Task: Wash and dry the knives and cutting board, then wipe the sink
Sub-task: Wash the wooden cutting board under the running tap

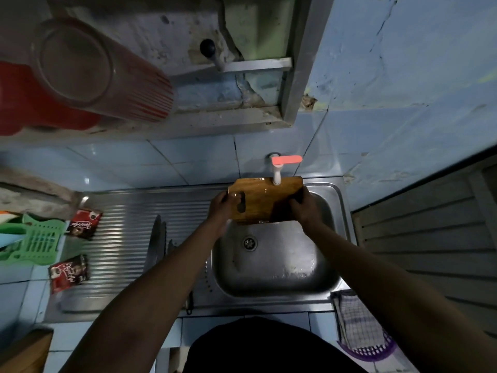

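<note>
We hold the wooden cutting board (265, 200) above the basin of the steel sink (274, 254), directly beneath the white tap (277, 173) with its pink lever, and the board's surface is wet and glossy. Our left hand (223, 207) grips the board's handle end, fingers curled around the edge beside the cut-out slot. Our right hand (305, 208) grips the opposite end, fingers wrapped over the board's edge. The board tilts slightly, its far edge touching or just beside the tap spout; we cannot tell which. The knives (158, 238) lie on the ribbed drainboard to the left of the sink basin. Two red sachets (83, 224) rest farther left of the sink, near a green plastic rack (37, 240). A checked cloth (355, 321) hangs at the sink's near right corner, over a purple basket (376, 351).
</note>
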